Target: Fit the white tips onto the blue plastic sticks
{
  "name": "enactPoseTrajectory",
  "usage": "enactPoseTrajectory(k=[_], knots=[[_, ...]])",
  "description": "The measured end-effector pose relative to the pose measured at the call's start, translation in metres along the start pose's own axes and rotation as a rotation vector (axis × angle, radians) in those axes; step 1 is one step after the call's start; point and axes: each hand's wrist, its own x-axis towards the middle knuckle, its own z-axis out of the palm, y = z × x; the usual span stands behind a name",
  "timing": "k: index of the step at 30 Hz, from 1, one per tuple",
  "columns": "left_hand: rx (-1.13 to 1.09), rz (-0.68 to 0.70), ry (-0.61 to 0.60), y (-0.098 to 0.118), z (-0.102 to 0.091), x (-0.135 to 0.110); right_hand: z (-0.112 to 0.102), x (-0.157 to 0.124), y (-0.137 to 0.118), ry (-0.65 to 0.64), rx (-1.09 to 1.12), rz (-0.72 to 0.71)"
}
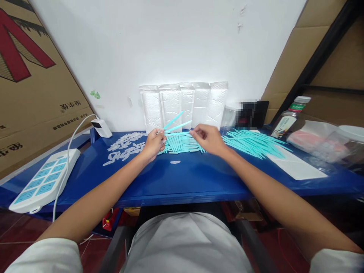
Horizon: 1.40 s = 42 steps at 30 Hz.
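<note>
My left hand [154, 145] is closed on thin teal sticks [176, 125], which fan out to the right from between the fingers. My right hand [209, 138] pinches the right end of another thin teal stick [179, 133], whose left end reaches my left hand. Below both hands lies a stacked heap of teal sticks [182, 144], partly hidden by the left fingers. To the left, a pile of small whitish translucent pieces [126, 146] is spread on the blue table [170, 184]. One such loose piece [175, 162] lies in front of the heap.
A larger pile of teal sticks [253, 142] lies at right, partly over a white sheet [298, 167]. White padded packets [170, 106] lean on the wall. A power strip [47, 180] with a cable lies at left; a bottle [291, 113] and clear jar [349, 144] stand at right.
</note>
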Motion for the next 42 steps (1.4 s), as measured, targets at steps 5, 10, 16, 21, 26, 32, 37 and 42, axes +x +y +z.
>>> enactPoseTrajectory(k=[5,10,16,21,26,32,37,42], knots=[[0.039,0.010,-0.057,-0.004,0.011,-0.008,0.020,-0.011,-0.017,-0.281,0.180,-0.031],[0.169,0.057,-0.079,-0.011,0.022,-0.017,0.035,-0.019,-0.033,-0.324,0.278,-0.021],[0.174,0.109,-0.110,-0.015,0.024,-0.018,0.036,-0.018,-0.042,-0.332,0.385,0.029],[0.136,0.067,-0.092,-0.013,0.024,-0.017,0.029,-0.016,-0.045,-0.289,0.500,0.122],[0.164,0.054,-0.095,-0.018,0.025,-0.018,0.032,-0.016,-0.048,-0.296,0.494,0.142],[0.138,0.033,-0.104,-0.018,0.028,-0.019,0.035,-0.016,-0.045,-0.259,0.505,0.108],[0.113,0.030,-0.083,-0.011,0.028,-0.020,0.028,-0.015,-0.043,-0.347,0.554,0.097],[0.031,-0.054,-0.064,-0.008,0.027,-0.019,0.025,-0.012,-0.040,-0.288,0.308,-0.133]])
